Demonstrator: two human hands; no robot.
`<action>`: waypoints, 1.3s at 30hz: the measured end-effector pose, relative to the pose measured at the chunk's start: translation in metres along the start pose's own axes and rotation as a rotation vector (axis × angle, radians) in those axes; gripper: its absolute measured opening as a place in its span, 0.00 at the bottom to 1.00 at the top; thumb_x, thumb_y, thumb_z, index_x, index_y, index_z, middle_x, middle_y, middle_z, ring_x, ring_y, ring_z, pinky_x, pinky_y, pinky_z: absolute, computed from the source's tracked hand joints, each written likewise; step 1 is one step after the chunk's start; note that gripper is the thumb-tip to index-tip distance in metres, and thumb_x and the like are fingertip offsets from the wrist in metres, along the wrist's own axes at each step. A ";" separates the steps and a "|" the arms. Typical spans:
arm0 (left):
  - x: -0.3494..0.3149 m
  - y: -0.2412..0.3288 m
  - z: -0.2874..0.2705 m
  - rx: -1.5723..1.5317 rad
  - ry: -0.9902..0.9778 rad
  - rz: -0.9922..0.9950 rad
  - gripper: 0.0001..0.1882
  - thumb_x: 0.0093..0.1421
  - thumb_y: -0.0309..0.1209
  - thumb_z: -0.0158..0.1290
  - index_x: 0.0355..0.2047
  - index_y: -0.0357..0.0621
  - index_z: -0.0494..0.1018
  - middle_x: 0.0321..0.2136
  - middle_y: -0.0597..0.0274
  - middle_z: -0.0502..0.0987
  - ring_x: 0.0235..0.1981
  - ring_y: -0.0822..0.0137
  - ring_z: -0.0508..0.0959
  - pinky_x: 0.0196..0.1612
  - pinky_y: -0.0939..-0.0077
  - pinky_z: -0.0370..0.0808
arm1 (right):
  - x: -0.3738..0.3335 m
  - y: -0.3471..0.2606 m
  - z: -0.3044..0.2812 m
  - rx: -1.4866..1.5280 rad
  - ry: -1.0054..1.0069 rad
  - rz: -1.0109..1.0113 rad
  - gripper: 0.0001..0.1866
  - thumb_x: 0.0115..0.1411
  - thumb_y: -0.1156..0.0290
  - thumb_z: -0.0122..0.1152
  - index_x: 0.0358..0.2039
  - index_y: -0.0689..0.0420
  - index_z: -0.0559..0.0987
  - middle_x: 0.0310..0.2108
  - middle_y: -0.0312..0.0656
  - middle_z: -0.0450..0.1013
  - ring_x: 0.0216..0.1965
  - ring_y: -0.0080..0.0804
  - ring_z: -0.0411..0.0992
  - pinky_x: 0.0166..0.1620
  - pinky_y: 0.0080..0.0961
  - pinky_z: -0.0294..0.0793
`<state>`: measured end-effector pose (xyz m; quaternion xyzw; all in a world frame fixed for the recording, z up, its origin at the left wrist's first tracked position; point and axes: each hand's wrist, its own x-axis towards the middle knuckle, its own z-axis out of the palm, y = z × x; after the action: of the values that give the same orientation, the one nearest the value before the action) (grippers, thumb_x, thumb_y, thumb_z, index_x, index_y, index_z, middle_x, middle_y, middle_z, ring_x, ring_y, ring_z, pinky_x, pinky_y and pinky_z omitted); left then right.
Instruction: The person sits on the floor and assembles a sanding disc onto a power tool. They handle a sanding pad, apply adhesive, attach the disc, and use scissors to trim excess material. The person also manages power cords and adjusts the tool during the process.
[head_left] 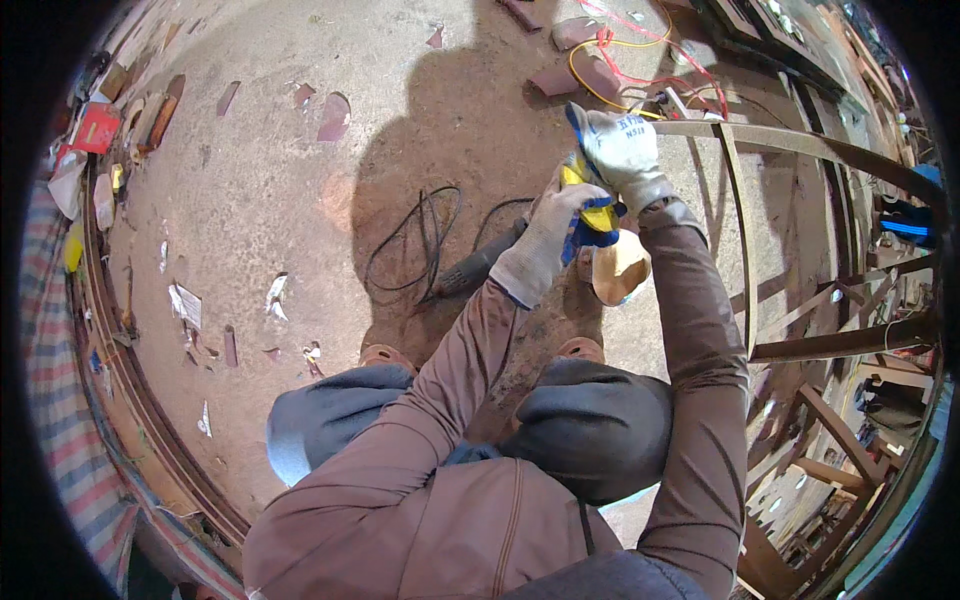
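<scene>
The yellow object (598, 217) is just right of centre in the upper half of the frame, held in close against the gloved left hand (545, 232). It is a bright, saturated yellow, and two patches of it show: a larger one at the left fingertips and a smaller one higher up, toward the right hand (622, 150). The lower patch looks smooth, with a rounded edge and darker marks along it. Glove fabric covers the rest, so its full shape and exact kind cannot be told.

The two hands are close together. The left is wrapped around the yellow object, its blue-coated fingers curled at the lower end. The right, in a pale glove with blue at the fingers, sits just above, back toward the camera; its grip is hidden, and I cannot tell how far its fingers are bent.

Just below the hands is a rounded tan piece (622, 268), pale and hollow-looking on its inner face, with a curved rim; whether it touches the gloves is unclear. To its left, near the centre of the frame, a dark cylindrical power tool (472, 270) lies on the dusty floor (260, 150), partly behind the left wrist, with a looped black cord (430, 235) beside it.
</scene>
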<state>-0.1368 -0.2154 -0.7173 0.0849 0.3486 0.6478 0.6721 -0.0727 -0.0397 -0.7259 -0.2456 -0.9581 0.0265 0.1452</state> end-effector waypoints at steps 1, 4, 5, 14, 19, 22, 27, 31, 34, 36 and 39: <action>-0.003 0.004 -0.001 0.005 0.004 0.010 0.16 0.61 0.38 0.57 0.44 0.42 0.76 0.39 0.58 0.79 0.39 0.62 0.82 0.38 0.64 0.84 | 0.006 -0.005 0.000 0.028 -0.015 0.025 0.21 0.69 0.51 0.46 0.35 0.52 0.82 0.28 0.46 0.79 0.30 0.49 0.78 0.34 0.44 0.75; -0.005 0.005 -0.009 -0.040 0.032 0.029 0.16 0.60 0.38 0.57 0.43 0.41 0.76 0.39 0.56 0.80 0.39 0.62 0.82 0.38 0.64 0.83 | 0.017 -0.015 0.003 0.071 -0.003 0.029 0.24 0.70 0.50 0.46 0.25 0.52 0.80 0.24 0.47 0.77 0.30 0.51 0.78 0.35 0.45 0.75; -0.003 0.004 -0.013 -0.065 0.044 0.034 0.16 0.60 0.38 0.58 0.44 0.41 0.76 0.39 0.55 0.80 0.39 0.62 0.82 0.38 0.65 0.83 | 0.020 -0.016 0.004 0.108 0.029 -0.009 0.25 0.70 0.50 0.46 0.25 0.53 0.80 0.23 0.48 0.77 0.30 0.51 0.78 0.35 0.45 0.75; -0.004 0.032 -0.025 -0.292 -0.068 0.142 0.25 0.66 0.26 0.50 0.63 0.46 0.64 0.54 0.51 0.76 0.52 0.53 0.80 0.49 0.55 0.84 | 0.003 -0.016 -0.008 0.128 0.263 0.092 0.12 0.69 0.62 0.51 0.40 0.52 0.80 0.28 0.46 0.76 0.30 0.50 0.75 0.34 0.43 0.74; 0.017 0.028 -0.028 -0.376 0.000 0.233 0.24 0.65 0.23 0.52 0.62 0.46 0.67 0.52 0.53 0.77 0.49 0.57 0.82 0.51 0.60 0.84 | -0.011 -0.062 -0.043 0.383 0.422 0.042 0.12 0.67 0.72 0.50 0.47 0.58 0.78 0.33 0.46 0.75 0.35 0.50 0.75 0.39 0.42 0.76; 0.011 0.038 -0.013 -0.280 0.041 0.223 0.24 0.63 0.20 0.54 0.60 0.47 0.68 0.50 0.55 0.78 0.48 0.60 0.82 0.50 0.63 0.84 | -0.005 -0.056 -0.048 0.292 0.610 -0.068 0.10 0.66 0.73 0.50 0.42 0.56 0.80 0.30 0.44 0.75 0.33 0.48 0.76 0.36 0.39 0.76; 0.015 0.017 -0.013 0.174 0.134 0.286 0.25 0.60 0.20 0.57 0.58 0.47 0.69 0.48 0.61 0.77 0.44 0.66 0.81 0.45 0.68 0.82 | -0.003 -0.066 -0.065 0.158 0.359 0.045 0.06 0.63 0.66 0.59 0.32 0.52 0.81 0.24 0.42 0.75 0.27 0.43 0.76 0.30 0.35 0.74; 0.017 -0.004 -0.016 0.268 0.039 0.263 0.26 0.60 0.24 0.60 0.58 0.45 0.66 0.48 0.61 0.76 0.47 0.66 0.80 0.48 0.67 0.82 | -0.006 -0.050 -0.042 0.185 0.335 0.120 0.08 0.59 0.61 0.65 0.29 0.50 0.81 0.21 0.43 0.74 0.25 0.45 0.75 0.28 0.38 0.72; 0.016 -0.012 -0.009 0.227 0.032 0.143 0.29 0.59 0.28 0.62 0.59 0.44 0.64 0.49 0.61 0.76 0.47 0.66 0.80 0.50 0.67 0.81 | -0.022 -0.020 -0.018 0.015 0.191 -0.115 0.10 0.61 0.59 0.62 0.32 0.51 0.82 0.22 0.45 0.75 0.27 0.49 0.76 0.29 0.43 0.73; 0.010 -0.009 -0.014 0.144 0.094 0.046 0.28 0.59 0.31 0.63 0.57 0.43 0.66 0.47 0.60 0.77 0.46 0.66 0.81 0.48 0.69 0.82 | -0.010 -0.014 0.011 -0.114 0.071 -0.191 0.19 0.66 0.52 0.54 0.32 0.52 0.84 0.24 0.47 0.77 0.29 0.48 0.78 0.33 0.43 0.76; -0.002 0.002 -0.014 0.101 0.148 -0.035 0.23 0.59 0.36 0.63 0.53 0.44 0.71 0.43 0.60 0.79 0.42 0.67 0.82 0.42 0.73 0.82 | 0.012 -0.035 -0.001 0.167 -0.152 0.074 0.28 0.69 0.46 0.45 0.29 0.52 0.84 0.25 0.49 0.79 0.31 0.46 0.79 0.36 0.43 0.76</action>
<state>-0.1463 -0.2221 -0.7262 0.0647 0.4309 0.6219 0.6507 -0.0990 -0.0646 -0.7175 -0.2652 -0.9511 0.1299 0.0911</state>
